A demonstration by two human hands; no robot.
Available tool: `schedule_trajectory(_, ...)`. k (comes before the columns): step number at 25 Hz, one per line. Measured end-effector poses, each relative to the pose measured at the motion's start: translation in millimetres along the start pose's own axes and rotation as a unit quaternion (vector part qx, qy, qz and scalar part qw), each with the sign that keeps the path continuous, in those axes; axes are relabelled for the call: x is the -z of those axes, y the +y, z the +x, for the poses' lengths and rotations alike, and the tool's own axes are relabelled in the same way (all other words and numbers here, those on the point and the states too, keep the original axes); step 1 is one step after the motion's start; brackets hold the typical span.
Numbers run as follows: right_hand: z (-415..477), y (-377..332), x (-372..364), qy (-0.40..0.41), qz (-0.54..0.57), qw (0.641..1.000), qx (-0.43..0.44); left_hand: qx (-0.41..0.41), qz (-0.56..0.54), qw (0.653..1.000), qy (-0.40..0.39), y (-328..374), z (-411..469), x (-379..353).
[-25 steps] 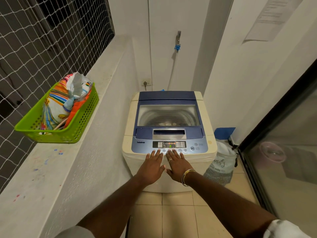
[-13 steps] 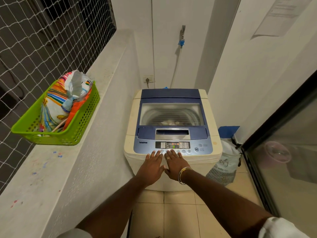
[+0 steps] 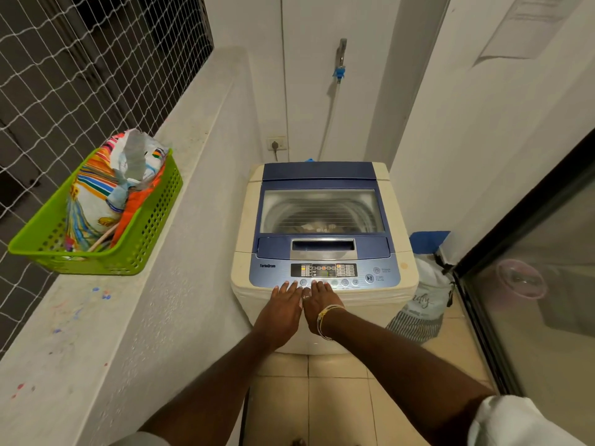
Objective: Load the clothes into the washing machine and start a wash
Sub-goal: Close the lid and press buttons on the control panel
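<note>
— Head view, first item?
— One washing machine, a top-loader, standing on the tiled floor. The lid is down. Clothes are inside the drum, dimly seen through the lid's window.
— Hands?
— My left hand and right hand lie side by side, fingers straight, gripping nothing. The fingertips rest on the button row of the lit control panel.
— Other stock?
— One green basket with a colourful packet in it, on the ledge to my left. One pale sack on the floor, right of the machine.
</note>
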State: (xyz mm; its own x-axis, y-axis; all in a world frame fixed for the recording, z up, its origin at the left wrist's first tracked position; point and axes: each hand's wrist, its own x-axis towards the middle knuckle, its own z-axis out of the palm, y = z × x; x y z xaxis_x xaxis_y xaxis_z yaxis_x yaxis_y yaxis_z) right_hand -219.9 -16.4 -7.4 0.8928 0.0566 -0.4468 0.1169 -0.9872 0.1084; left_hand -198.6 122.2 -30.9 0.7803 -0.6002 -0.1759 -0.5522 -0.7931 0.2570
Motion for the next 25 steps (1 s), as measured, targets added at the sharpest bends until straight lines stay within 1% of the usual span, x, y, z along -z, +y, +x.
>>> schedule_trajectory(2, -1.8, 0.4, 9.3, -0.014, 0.017, 1.0, 0.0, 0.005, -0.004, 1.0, -0.001, 0.8, -3.4, 3.0)
schedule_trajectory(4, -3.6, 3.3, 16.2, -0.01, 0.031, 0.999, 0.009, 0.003, -0.009, 1.0, 0.01, 2.6, -7.6, 7.5)
schedule_trajectory(6, -9.4, 9.0, 15.4, 0.022, 0.068, 0.997, 0.013, -0.005, -0.01, 1.0, 0.024, 3.8, -10.7, 11.8)
schedule_trajectory(8, -17.6, 16.8, 8.3, 0.07, 0.104, 0.992, 0.007, -0.01, -0.007, 0.999, 0.032, 4.1, -13.3, 14.7)
schedule_trajectory(11, -31.1, 29.8, -7.5, 0.118, 0.116, 0.986, -0.015, -0.011, -0.005, 0.999, 0.032, 9.0, -17.0, 17.1)
schedule_trajectory(14, -45.0, 41.7, -14.1, 0.126, 0.142, 0.981, -0.035, -0.022, 0.0, 0.999, 0.034, 19.0, -17.9, 23.6)
schedule_trajectory(17, -58.0, 47.9, -13.9, 0.136, 0.16, 0.977, -0.036, -0.038, 0.02, 0.998, 0.042, 28.6, -19.1, 30.9)
schedule_trajectory(25, -78.1, 48.5, -13.3, 0.138, 0.155, 0.978, -0.024, -0.03, 0.01, 0.999, 0.029, 39.0, -31.8, 37.9)
